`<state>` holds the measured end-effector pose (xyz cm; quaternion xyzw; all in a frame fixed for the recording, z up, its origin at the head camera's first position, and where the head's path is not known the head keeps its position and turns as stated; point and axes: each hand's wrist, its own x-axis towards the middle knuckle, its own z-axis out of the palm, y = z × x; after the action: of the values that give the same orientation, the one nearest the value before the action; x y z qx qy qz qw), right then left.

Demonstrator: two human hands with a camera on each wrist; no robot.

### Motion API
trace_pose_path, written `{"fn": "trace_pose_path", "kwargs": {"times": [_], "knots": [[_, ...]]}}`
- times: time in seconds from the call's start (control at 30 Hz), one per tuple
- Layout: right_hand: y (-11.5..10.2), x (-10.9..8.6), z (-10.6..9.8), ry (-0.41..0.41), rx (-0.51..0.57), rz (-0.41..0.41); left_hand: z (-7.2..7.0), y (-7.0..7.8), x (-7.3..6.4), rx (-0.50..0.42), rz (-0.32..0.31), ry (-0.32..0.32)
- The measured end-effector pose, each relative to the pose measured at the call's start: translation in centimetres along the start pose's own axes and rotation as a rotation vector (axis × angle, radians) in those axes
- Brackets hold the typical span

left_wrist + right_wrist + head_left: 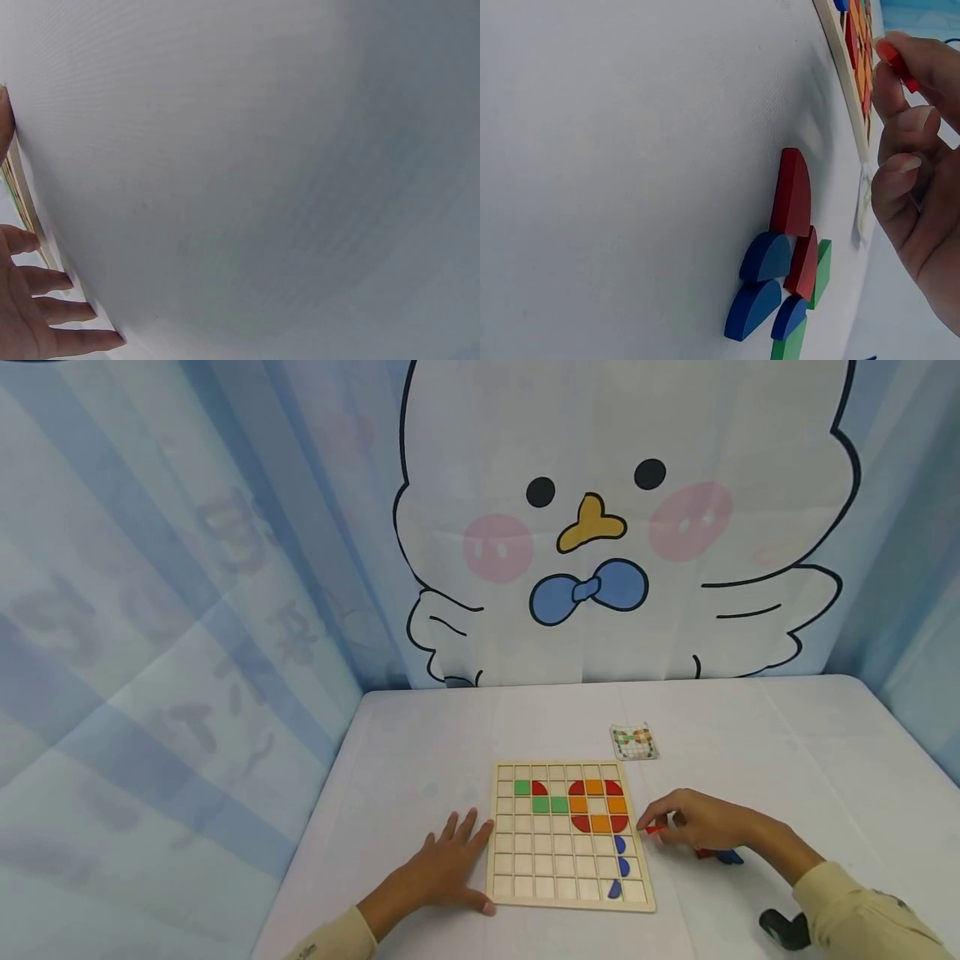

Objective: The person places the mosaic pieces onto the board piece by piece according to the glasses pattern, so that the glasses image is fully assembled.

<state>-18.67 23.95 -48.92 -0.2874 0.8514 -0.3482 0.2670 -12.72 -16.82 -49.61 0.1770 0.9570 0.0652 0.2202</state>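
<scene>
Flanking the board's side edges (492, 868), well apart: left hand (450, 862) spread, right hand (701, 818) pinching red piece (655, 829).

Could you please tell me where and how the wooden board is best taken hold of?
I'd grip the wooden board by its left and right rims, midway along, coming in level from both sides. It lies flat with straight outer edges, and the blue pieces only partly fill their cells, so tilting might shift them.

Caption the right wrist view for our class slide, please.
The right hand pinches a red piece; red, blue and green blocks lie on the table.
</scene>
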Motion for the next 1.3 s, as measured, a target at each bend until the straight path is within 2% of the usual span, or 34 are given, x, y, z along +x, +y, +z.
{"fn": "trace_pose_path", "kwargs": {"times": [0.1,0.3,0.43,0.73,1.1,1.3], "knots": [[-0.1,0.7,0.0,0.018,0.013,-0.026,0.0,0.0,0.0,-0.002,-0.001,0.000],[-0.4,2.4,0.0,0.070,0.027,-0.005,0.0,0.0,0.1,-0.004,-0.008,-0.005],[-0.6,3.6,0.0,0.083,0.042,-0.039,0.1,0.0,0.2,0.003,-0.013,-0.010],[-1.6,5.8,0.5,0.042,0.126,-0.140,0.4,-0.2,0.4,0.012,-0.017,-0.012],[-2.5,8.0,1.1,-0.018,0.143,-0.164,0.3,-0.2,0.4,0.014,-0.018,-0.022],[-3.1,9.5,1.5,0.003,0.124,-0.164,0.2,-0.1,0.4,0.008,-0.017,-0.019]]}}
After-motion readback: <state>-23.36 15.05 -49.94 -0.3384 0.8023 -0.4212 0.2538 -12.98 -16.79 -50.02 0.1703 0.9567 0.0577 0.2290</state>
